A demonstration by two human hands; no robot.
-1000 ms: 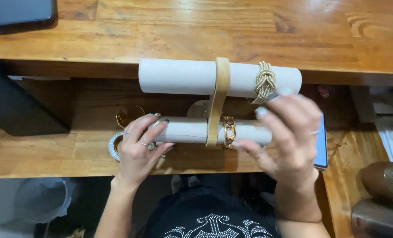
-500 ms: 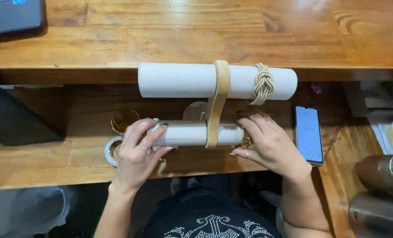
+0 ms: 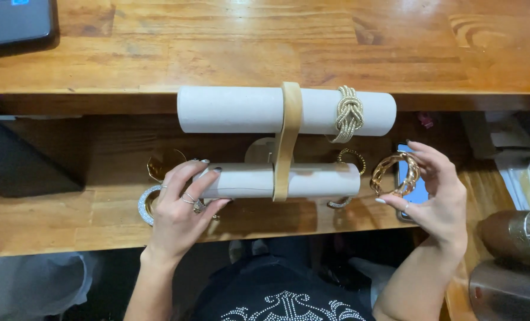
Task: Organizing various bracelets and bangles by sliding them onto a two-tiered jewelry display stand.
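In the head view, the right hand (image 3: 437,202) held a chunky gold chain-link bracelet (image 3: 394,174) pinched between thumb and fingertips, just off the right end of the lower pale grey padded roll (image 3: 312,180) of a two-tier bracelet stand with a tan wooden upright (image 3: 288,137). The bracelet was clear of the roll, not threaded on it. The left hand (image 3: 178,211) gripped the roll's left end, fingers (image 3: 202,178) curled over its top. The lower roll looked bare; the upper pale grey roll (image 3: 241,110) carried a gold woven knot bracelet (image 3: 348,114). So one piece sat mounted above and one was in hand; a thin gold bangle (image 3: 352,159), a sparkling silver bangle (image 3: 144,205) and a gold-rimmed ring shape (image 3: 161,163) lay on the wooden desk (image 3: 57,226) under the stand.

A smartphone with a blue screen (image 3: 418,193) lay behind the right hand. No packages or labels were legible; a dark laptop corner (image 3: 15,24) showed top left.
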